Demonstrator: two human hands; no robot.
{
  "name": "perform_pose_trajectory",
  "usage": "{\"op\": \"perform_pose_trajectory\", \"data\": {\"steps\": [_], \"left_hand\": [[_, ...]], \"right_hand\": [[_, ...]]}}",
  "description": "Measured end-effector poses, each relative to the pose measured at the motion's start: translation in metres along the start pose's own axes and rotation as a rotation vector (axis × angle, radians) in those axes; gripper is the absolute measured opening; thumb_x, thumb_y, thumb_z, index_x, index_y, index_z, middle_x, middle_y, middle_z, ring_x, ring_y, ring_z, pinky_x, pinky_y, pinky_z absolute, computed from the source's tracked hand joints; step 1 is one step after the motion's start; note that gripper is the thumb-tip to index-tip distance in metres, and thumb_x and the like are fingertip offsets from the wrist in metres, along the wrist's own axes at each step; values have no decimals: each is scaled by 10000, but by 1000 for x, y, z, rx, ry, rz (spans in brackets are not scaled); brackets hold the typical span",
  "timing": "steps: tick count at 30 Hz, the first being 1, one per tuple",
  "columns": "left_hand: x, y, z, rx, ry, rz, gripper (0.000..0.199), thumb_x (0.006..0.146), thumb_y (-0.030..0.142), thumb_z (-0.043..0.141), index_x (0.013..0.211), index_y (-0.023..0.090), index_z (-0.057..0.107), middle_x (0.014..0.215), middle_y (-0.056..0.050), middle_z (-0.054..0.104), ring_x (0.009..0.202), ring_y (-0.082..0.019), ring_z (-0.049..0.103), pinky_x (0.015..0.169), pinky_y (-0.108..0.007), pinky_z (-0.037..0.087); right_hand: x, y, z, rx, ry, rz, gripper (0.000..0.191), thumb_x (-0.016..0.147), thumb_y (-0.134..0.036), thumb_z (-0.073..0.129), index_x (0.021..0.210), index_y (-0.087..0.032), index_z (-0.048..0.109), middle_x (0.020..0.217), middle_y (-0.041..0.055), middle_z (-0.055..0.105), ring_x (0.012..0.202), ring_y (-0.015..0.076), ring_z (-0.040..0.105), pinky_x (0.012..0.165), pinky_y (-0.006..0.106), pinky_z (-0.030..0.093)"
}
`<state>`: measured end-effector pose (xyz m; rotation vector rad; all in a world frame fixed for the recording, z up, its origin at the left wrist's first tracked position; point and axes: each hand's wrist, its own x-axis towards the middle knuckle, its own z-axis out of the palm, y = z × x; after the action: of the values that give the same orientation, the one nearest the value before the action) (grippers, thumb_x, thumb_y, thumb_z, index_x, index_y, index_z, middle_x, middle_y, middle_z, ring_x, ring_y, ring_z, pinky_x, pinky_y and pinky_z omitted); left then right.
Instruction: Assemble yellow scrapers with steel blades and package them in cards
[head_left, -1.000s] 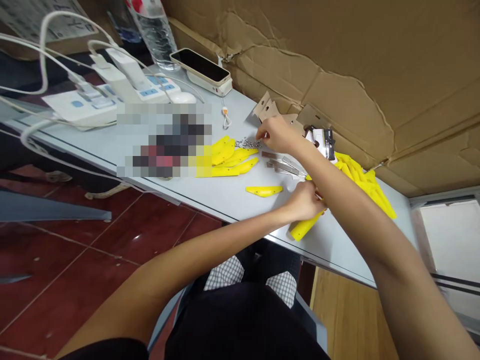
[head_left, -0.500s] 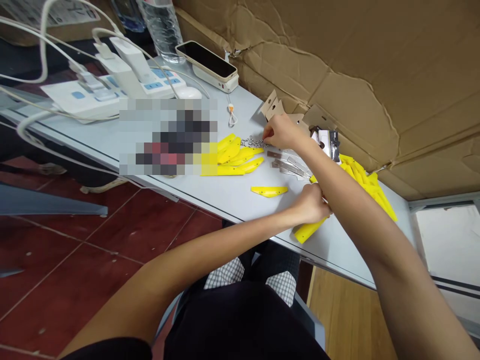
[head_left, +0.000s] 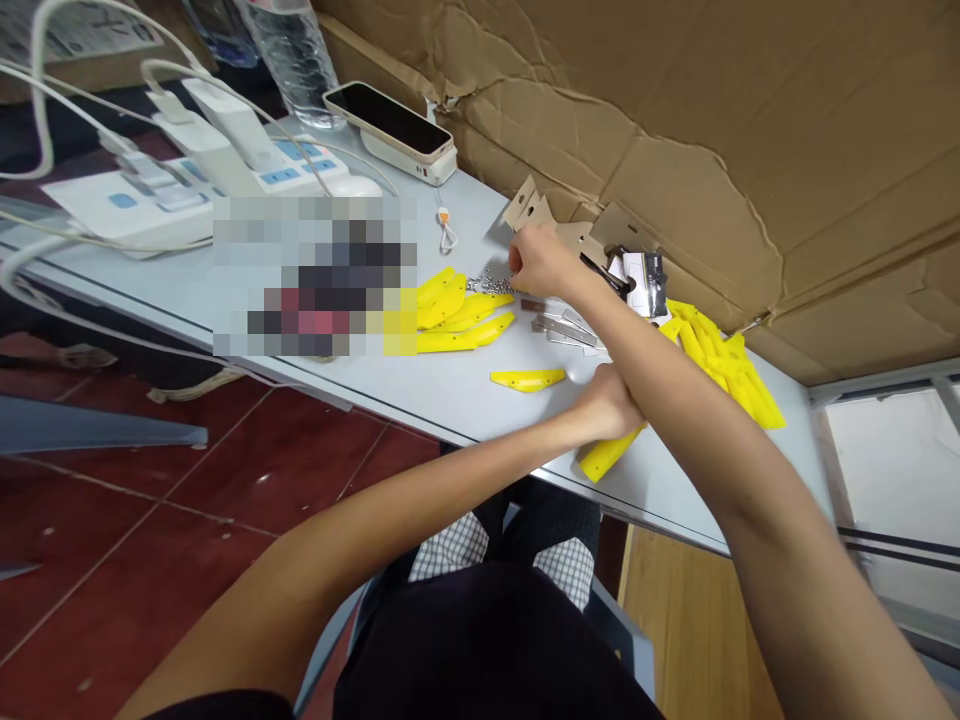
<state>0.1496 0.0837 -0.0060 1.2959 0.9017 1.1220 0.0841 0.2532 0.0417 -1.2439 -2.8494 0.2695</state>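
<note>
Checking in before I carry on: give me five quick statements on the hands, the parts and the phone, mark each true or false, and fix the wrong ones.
1. The right hand is at the pile of small metal parts. True.
2. The left hand holds a water bottle. False: it is closed on a long yellow piece.
3. A lone yellow piece lies apart from the other yellow pieces. True.
4. The phone lies face down. False: its dark screen faces up.
5. The flat metal strips lie on the table. True.
</note>
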Motion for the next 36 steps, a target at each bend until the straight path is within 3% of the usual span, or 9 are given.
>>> {"op": "perform_pose_trajectory", "data": {"steps": [3,6,9,12,15,19,22,29,36], "left_hand": [[-3,4,-4,37,-37,6,418,851,223,810,1248,176,686,1141,-130,810,1101,-335,762,913,-440,610],[-6,13,-8,-47,-95,-101,474,874,229,821,1279,147,588,851,-73,793,771,-253,762,725,-380,583],[-7,21,-11,-198,-121,-208,552,900,178,810,1362,152,508,807,-34,769,682,-190,729,698,-336,568],[-7,27,-13,-324,-136,-254,660,928,120,775,1485,174,424,861,-39,769,701,-176,746,727,-329,598],[-8,30,-16,-345,-189,-216,754,968,137,733,1593,232,323,959,-72,788,781,-192,786,779,-341,628],[-8,30,-18,-136,-245,-68,415,1044,216,616,1452,246,547,953,-67,776,761,-175,764,744,-323,628],[-7,26,-16,-7,-221,-52,345,1012,252,668,1355,230,646,884,-48,758,677,-165,730,669,-309,625],[-7,18,-15,97,-113,-63,410,966,326,753,1363,221,753,1263,-131,785,642,-146,748,562,-296,626],[-8,20,-17,172,-105,-80,436,985,338,725,1401,212,758,749,-34,767,575,-160,695,582,-312,611]], "right_hand": [[-18,-10,-22,35,26,15,214,719,-20,740,773,-198,636,877,88,699,888,244,637,786,369,544],[-58,-11,-59,134,113,-56,170,763,-58,707,790,-203,622,850,64,703,859,234,643,772,367,513],[-126,0,-98,233,253,-5,95,834,-147,726,870,-203,658,903,57,722,889,235,661,808,386,528],[-206,26,-116,395,479,100,97,870,-262,761,881,-229,670,911,43,715,880,232,682,820,411,559],[-270,58,-103,736,595,219,177,842,-335,847,865,-268,684,894,38,711,880,242,719,828,440,589],[-310,84,-59,1039,535,346,285,789,-393,934,897,-266,703,907,33,723,911,249,749,876,468,638],[-318,86,-33,1177,484,357,293,806,-393,923,937,-253,701,911,18,716,894,224,759,871,442,660],[-324,83,-14,1307,474,348,303,824,-343,915,973,-236,674,882,4,741,910,209,789,957,428,643],[-326,81,-13,1286,497,368,295,818,-373,904,957,-250,675,842,-5,721,878,194,755,1023,471,633]]}}
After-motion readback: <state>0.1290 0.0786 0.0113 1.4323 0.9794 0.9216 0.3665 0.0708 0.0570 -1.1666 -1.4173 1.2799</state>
